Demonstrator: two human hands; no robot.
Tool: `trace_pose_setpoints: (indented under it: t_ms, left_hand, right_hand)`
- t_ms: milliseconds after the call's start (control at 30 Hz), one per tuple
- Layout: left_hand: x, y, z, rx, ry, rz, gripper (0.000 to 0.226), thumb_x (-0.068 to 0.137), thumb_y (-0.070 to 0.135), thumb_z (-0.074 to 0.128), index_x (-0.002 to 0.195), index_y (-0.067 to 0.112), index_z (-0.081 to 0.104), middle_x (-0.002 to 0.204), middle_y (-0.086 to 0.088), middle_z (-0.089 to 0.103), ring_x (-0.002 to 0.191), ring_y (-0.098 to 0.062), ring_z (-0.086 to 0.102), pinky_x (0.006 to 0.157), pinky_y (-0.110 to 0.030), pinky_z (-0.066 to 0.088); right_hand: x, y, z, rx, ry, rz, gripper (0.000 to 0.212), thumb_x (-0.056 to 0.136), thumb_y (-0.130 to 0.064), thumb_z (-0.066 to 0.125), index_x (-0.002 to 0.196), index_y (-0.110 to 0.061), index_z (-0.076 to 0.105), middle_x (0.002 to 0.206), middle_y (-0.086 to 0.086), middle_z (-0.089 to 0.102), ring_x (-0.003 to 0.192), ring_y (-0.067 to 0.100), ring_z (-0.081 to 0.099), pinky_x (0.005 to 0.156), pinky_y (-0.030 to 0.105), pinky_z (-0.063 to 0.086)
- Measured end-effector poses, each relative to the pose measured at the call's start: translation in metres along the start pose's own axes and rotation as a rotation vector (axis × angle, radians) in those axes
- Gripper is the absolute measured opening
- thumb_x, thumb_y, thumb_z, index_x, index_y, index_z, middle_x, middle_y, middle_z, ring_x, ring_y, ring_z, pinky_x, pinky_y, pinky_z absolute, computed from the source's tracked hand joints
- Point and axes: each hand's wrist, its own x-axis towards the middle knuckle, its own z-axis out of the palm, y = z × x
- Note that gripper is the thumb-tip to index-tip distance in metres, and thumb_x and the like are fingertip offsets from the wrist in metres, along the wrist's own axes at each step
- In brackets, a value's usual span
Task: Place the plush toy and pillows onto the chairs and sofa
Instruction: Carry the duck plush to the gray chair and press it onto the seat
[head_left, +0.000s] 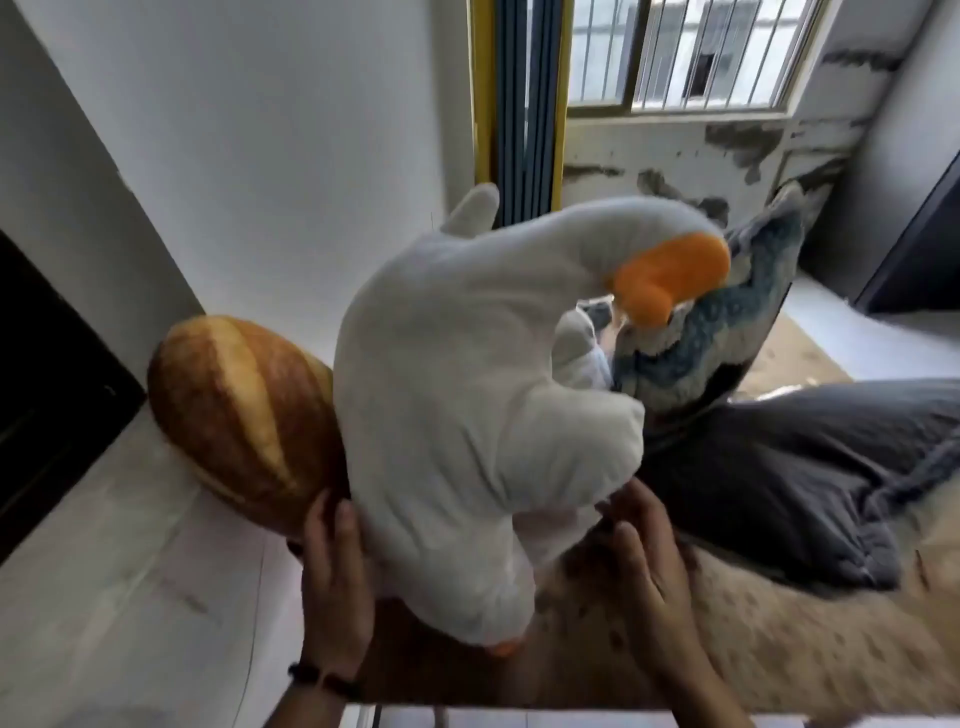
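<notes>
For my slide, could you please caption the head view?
Left hand and right hand steady a plush goose beside a bread-shaped pillow and blue pillow.

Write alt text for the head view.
A white goose plush toy is propped between the left hand and right hand. A bread-shaped pillow sits to its left, a blue pillow and a grey pillow to its right.

The goose (467, 405) fills the middle and hides the right end of the bread pillow (234, 410), the lower left of the blue pillow (727, 332), the thumb of the left hand (332, 566) and the finger ends of the right hand (647, 566), so whether either hand grips it cannot be told. Both forearms run off the bottom edge, the grey pillow (810, 467) off the right edge, a dark panel (47, 395) off the left edge. The speckled fabric (779, 639) at lower right is smeared by blur.
</notes>
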Motion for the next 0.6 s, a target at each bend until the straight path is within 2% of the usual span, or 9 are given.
trace_pose_setpoints:
  t_ms: [67, 133, 200, 267, 333, 433, 500, 533, 600]
  left_hand:
    - [0.008, 0.001, 0.009, -0.016, -0.015, 0.001, 0.056, 0.099, 0.055, 0.040, 0.145, 0.024, 0.043, 0.140, 0.005, 0.048, 0.124, -0.011, 0.044, 0.095, -0.028, 0.033]
    - [0.014, 0.003, 0.015, -0.086, -0.061, -0.012, 0.056, 0.100, 0.058, 0.038, 0.148, 0.028, 0.042, 0.141, 0.013, 0.048, 0.126, -0.005, 0.045, 0.098, -0.026, 0.035]
    - [0.015, -0.003, 0.022, -0.158, -0.097, -0.007, 0.057, 0.099, 0.061, 0.036, 0.147, 0.032, 0.044, 0.144, 0.019, 0.050, 0.130, 0.002, 0.047, 0.107, -0.022, 0.035]
    - [0.016, -0.005, 0.030, -0.235, -0.119, 0.017, 0.055, 0.100, 0.058, 0.036, 0.148, 0.031, 0.045, 0.143, 0.023, 0.052, 0.128, 0.011, 0.048, 0.110, -0.019, 0.035]
    - [0.016, -0.001, 0.034, -0.264, -0.119, 0.036, 0.052, 0.102, 0.055, 0.037, 0.147, 0.031, 0.046, 0.142, 0.023, 0.054, 0.127, 0.013, 0.049, 0.113, -0.022, 0.035]
    - [0.014, 0.014, 0.033, -0.285, -0.129, 0.085, 0.063, 0.096, 0.059, 0.037, 0.151, 0.028, 0.042, 0.148, 0.015, 0.052, 0.134, 0.003, 0.048, 0.117, -0.030, 0.034]
    - [0.013, 0.036, 0.027, -0.300, -0.152, 0.166, 0.065, 0.092, 0.062, 0.042, 0.149, 0.030, 0.045, 0.147, 0.015, 0.054, 0.134, 0.000, 0.049, 0.115, -0.028, 0.035]
    - [0.011, 0.051, 0.024, -0.318, -0.164, 0.220, 0.062, 0.089, 0.062, 0.045, 0.144, 0.033, 0.049, 0.143, 0.018, 0.056, 0.133, 0.001, 0.050, 0.112, -0.023, 0.037]
    - [0.011, 0.076, 0.017, -0.337, -0.200, 0.313, 0.052, 0.089, 0.058, 0.048, 0.135, 0.036, 0.053, 0.136, 0.021, 0.061, 0.130, 0.001, 0.053, 0.106, -0.017, 0.040]
  right_hand:
    - [0.014, -0.019, 0.030, 0.029, -0.028, 0.023, 0.079, 0.084, -0.071, 0.062, 0.144, -0.022, 0.046, 0.138, -0.003, 0.060, 0.123, 0.012, 0.062, 0.094, 0.027, 0.054]
    - [0.027, -0.029, 0.049, 0.026, -0.111, 0.022, 0.081, 0.076, -0.068, 0.073, 0.141, -0.028, 0.047, 0.141, -0.012, 0.059, 0.126, 0.005, 0.060, 0.095, 0.023, 0.054]
    - [0.031, -0.030, 0.058, -0.004, -0.204, 0.048, 0.071, 0.069, -0.054, 0.084, 0.129, -0.031, 0.055, 0.127, -0.031, 0.064, 0.120, -0.009, 0.059, 0.093, 0.012, 0.051]
    - [0.038, -0.035, 0.074, -0.039, -0.256, 0.091, 0.060, 0.063, -0.047, 0.090, 0.114, -0.042, 0.059, 0.114, -0.045, 0.062, 0.114, -0.018, 0.057, 0.090, 0.005, 0.046]
    - [0.045, -0.034, 0.083, -0.013, -0.248, 0.135, 0.047, 0.067, -0.041, 0.092, 0.106, -0.039, 0.066, 0.108, -0.041, 0.068, 0.109, -0.017, 0.061, 0.089, 0.008, 0.048]
    - [0.052, -0.045, 0.086, 0.069, -0.211, 0.161, 0.026, 0.078, -0.036, 0.080, 0.101, -0.026, 0.077, 0.105, -0.016, 0.078, 0.107, 0.000, 0.070, 0.089, 0.023, 0.055]
    - [0.052, -0.065, 0.086, 0.097, -0.168, 0.137, 0.017, 0.081, -0.038, 0.078, 0.097, -0.030, 0.079, 0.104, -0.012, 0.079, 0.105, 0.004, 0.072, 0.089, 0.030, 0.059]
    - [0.052, -0.076, 0.085, 0.118, -0.152, 0.104, 0.011, 0.083, -0.036, 0.078, 0.093, -0.034, 0.081, 0.102, -0.013, 0.079, 0.104, 0.004, 0.072, 0.089, 0.029, 0.059]
    - [0.050, -0.099, 0.081, 0.217, -0.120, 0.064, 0.018, 0.082, -0.026, 0.077, 0.086, -0.042, 0.082, 0.098, -0.016, 0.079, 0.102, 0.001, 0.072, 0.086, 0.020, 0.057]
